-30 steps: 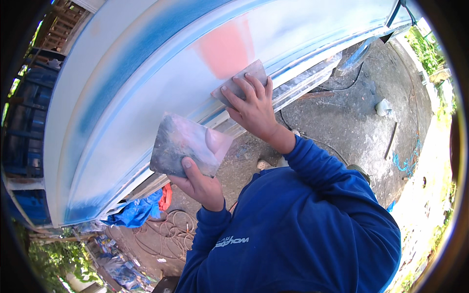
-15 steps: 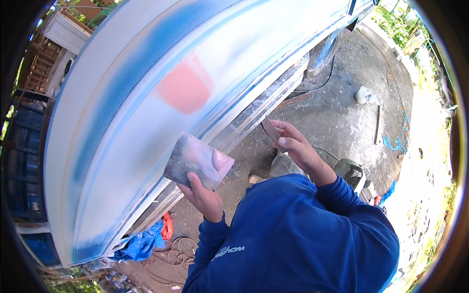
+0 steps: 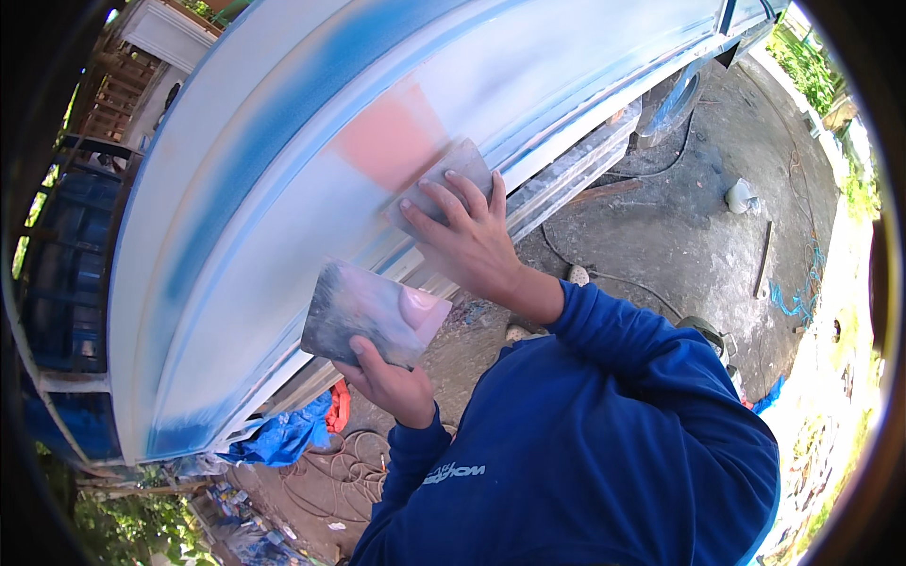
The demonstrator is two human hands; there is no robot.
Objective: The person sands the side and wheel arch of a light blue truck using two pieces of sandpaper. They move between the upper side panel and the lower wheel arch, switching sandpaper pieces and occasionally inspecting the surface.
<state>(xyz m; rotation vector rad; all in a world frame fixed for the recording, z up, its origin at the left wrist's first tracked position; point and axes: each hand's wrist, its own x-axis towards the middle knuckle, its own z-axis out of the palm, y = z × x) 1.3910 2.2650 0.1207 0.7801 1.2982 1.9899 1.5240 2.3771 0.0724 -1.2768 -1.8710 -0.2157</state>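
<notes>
Concrete floor (image 3: pixel 679 241) stretching toward 3 o'clock. Left hand (image 3: pixel 392 379) gripping smeared plate (image 3: pixel 359 297) (probably light, stiff) sensibly by its 6-o'clock edge; right hand (image 3: pixel 472 241) holding grey spreader (image 3: pixel 469 160) against white panel (image 3: pixel 283 255).

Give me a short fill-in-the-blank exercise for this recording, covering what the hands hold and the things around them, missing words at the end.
1. The left hand holds a flat board carrying a lump of paste coloured ____.
2. A grey spreader lies under the fingers of the person's ____ hand.
3. In the picture, the salmon patch on the white and blue surface lies (above or below) ____ the spreader.
4. Beside the orange-red material lies a crumpled sheet coloured ____.

Missing words: pink; right; above; blue.
</notes>
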